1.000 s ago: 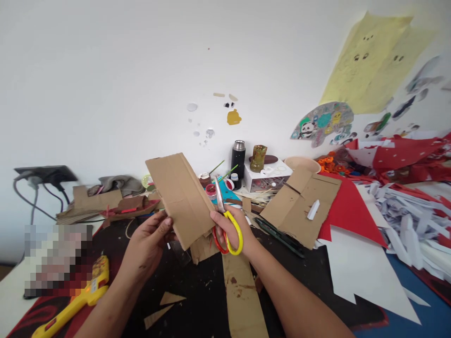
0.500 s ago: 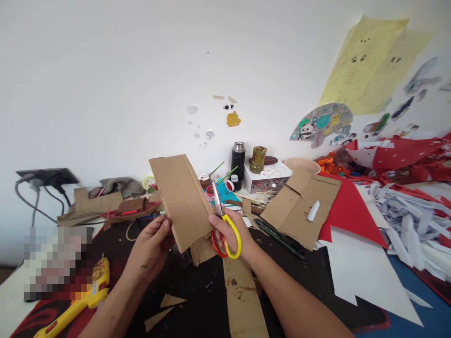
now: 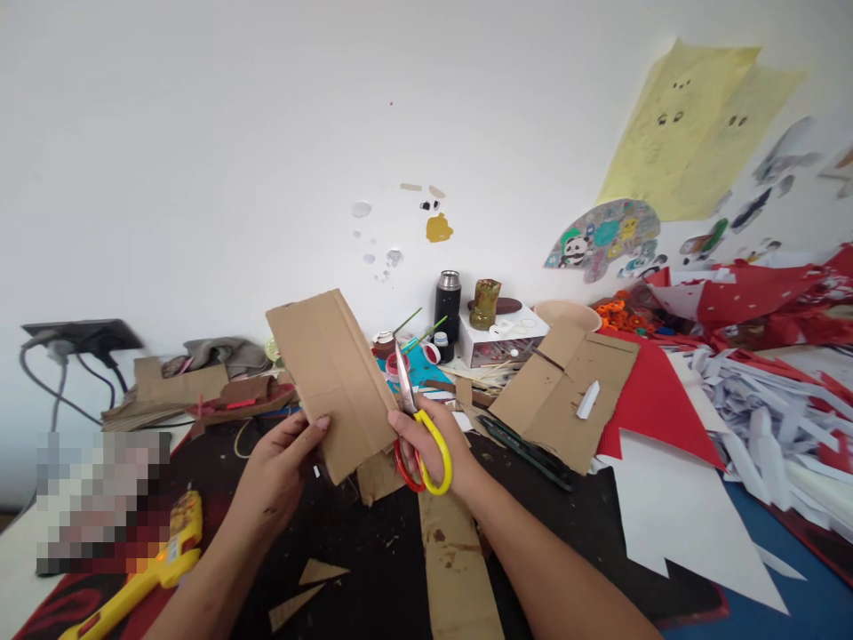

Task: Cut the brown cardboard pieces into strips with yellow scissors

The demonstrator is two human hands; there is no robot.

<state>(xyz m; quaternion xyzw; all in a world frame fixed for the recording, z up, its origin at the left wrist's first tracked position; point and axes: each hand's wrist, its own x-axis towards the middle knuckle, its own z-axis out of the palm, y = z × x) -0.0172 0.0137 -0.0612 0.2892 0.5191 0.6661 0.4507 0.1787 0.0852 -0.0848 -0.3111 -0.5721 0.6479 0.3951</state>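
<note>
My left hand (image 3: 283, 467) grips the lower left edge of a brown cardboard piece (image 3: 330, 378), held upright and tilted over the black table mat (image 3: 373, 569). My right hand (image 3: 433, 444) holds scissors (image 3: 417, 427) with a yellow and a red handle loop; the blades point up along the cardboard's right edge. A small cardboard flap (image 3: 377, 476) hangs below the piece, between my two hands.
A long cardboard strip (image 3: 457, 569) and small triangular offcuts (image 3: 313, 582) lie on the mat. A yellow glue gun (image 3: 143, 573) is at the lower left. A flat cardboard sheet (image 3: 566, 400), red paper (image 3: 666, 400), white paper (image 3: 686, 516), a black flask (image 3: 448, 304) and paint pots stand behind.
Both hands, the cardboard and the scissors have drifted slightly left. The scissor blades have moved closer in along the cardboard's right edge.
</note>
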